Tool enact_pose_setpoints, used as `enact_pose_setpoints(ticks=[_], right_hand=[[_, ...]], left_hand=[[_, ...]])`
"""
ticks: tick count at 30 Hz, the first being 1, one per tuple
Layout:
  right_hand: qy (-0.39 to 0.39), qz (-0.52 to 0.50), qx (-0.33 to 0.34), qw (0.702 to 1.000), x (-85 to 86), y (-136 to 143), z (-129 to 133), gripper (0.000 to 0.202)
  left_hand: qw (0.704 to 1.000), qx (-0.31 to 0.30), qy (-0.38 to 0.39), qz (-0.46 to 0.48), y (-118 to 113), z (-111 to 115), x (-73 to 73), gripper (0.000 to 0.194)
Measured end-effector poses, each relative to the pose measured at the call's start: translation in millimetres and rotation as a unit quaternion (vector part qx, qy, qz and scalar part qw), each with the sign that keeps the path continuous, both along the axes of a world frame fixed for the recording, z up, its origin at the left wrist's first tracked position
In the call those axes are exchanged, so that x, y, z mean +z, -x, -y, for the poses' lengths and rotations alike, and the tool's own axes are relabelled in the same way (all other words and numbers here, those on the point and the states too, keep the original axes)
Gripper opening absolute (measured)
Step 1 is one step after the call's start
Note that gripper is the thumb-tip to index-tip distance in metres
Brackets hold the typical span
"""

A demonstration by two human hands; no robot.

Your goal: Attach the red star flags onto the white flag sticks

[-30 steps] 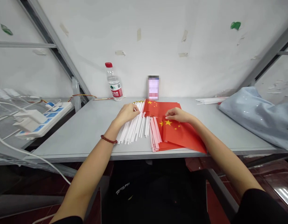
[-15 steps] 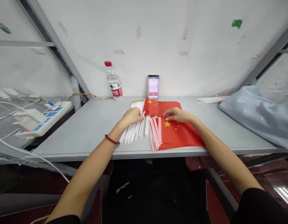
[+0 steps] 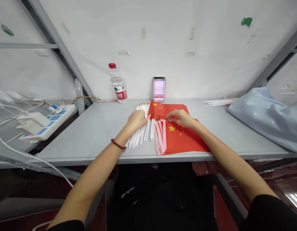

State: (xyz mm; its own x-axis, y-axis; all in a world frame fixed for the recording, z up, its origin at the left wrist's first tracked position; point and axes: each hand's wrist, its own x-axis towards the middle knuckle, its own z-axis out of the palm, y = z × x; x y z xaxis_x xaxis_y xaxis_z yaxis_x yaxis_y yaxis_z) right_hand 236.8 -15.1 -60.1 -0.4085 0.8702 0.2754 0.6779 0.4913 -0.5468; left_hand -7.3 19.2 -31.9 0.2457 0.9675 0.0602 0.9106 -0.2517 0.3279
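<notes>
My left hand, with a dark red bead bracelet at the wrist, lies curled over a row of white flag sticks with gold tips. Its fingertips are hidden, so what they grip is unclear. My right hand hovers or rests lightly over red paper flags with yellow stars. Its fingers are bent and slightly apart, with no held object visible. Beneath it is the near stack of flags, its white-edged strips fanned out on the left. Another flag pile lies behind, beside the stick tops.
At the back, a water bottle and a phone stand against the wall. More white sticks lie at back right beside a pale blue cloth bag. A power strip with cables is at the left.
My right thumb and fingers have shifted slightly up and left and parted a little over the flags. The left hand stays over the sticks. The view has moved slightly.
</notes>
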Motion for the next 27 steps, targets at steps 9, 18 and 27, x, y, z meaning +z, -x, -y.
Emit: enact_pose_setpoints(ticks=[9, 18, 27], right_hand=[[-0.024, 0.063, -0.005, 0.998, -3.3, 5.2, 1.2, 0.024], [-0.074, 0.167, 0.029, 0.983, 32.5, 31.9, 15.9, 0.022], [0.159, 0.293, 0.264, 0.905, -66.2, 124.4, 139.4, 0.017]], left_hand=[[0.997, 0.003, 0.018, -0.077, -3.7, -1.8, -0.7, 0.008], [0.999, 0.007, -0.033, 0.009, -0.6, -2.7, -0.5, 0.036], [0.949, -0.045, -0.026, 0.311, -13.0, 18.7, 16.8, 0.018]])
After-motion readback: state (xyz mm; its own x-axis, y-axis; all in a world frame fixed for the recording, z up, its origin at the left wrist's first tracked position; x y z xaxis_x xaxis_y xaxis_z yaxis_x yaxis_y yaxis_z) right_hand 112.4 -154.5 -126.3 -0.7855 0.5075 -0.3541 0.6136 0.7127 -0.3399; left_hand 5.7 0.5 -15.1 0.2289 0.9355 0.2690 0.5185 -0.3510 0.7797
